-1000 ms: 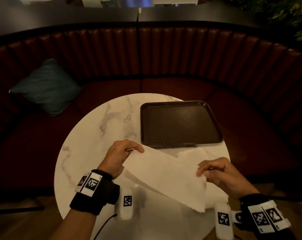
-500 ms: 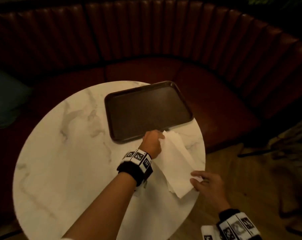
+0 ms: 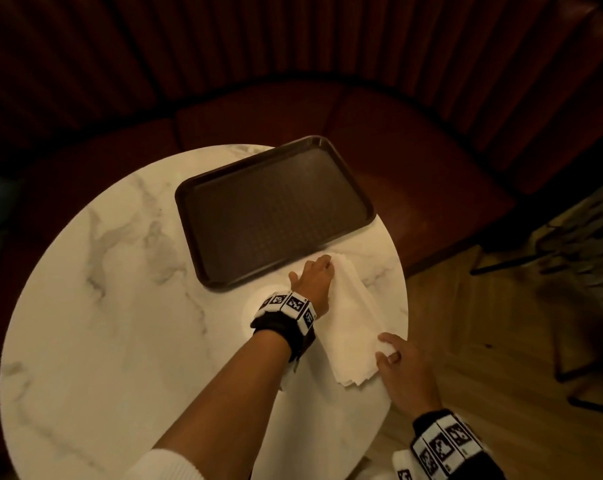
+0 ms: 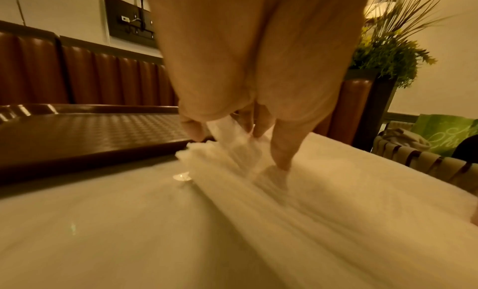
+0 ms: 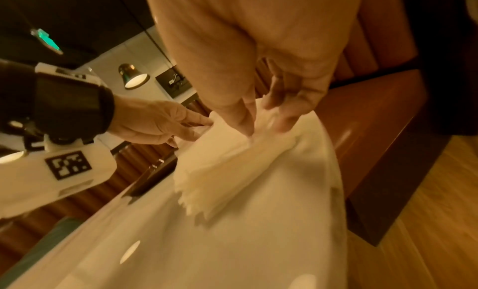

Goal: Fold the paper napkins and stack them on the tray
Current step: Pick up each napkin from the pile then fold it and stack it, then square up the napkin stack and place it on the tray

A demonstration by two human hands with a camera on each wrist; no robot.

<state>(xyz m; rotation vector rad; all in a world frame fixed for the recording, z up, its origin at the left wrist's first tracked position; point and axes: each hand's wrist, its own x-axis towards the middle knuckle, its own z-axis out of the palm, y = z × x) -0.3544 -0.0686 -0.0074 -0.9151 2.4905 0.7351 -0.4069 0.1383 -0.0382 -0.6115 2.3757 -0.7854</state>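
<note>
A pile of white paper napkins [image 3: 353, 327] lies on the right side of the round marble table [image 3: 120, 323], just in front of the brown tray [image 3: 276, 216], which holds nothing. My left hand [image 3: 326, 266] reaches across to the pile's far end beside the tray. In the left wrist view its thumb and fingers [image 4: 227, 130] pinch a raised corner of the top napkin [image 4: 232, 150]. My right hand [image 3: 383, 348] is at the pile's near corner by the table edge. Its straight fingertips [image 5: 284, 121] rest on the napkins [image 5: 227, 171].
A dark red padded bench [image 3: 414, 161] curves round the far side of the table. The wooden floor [image 3: 483, 341] and dark chair legs [image 3: 570, 375] lie to the right. The pile sits close to the table's right edge.
A second ago both hands held one unfolded napkin up over the table. It is now down on the pile. My left hand has crossed to the pile's far end, my right to its near corner.
</note>
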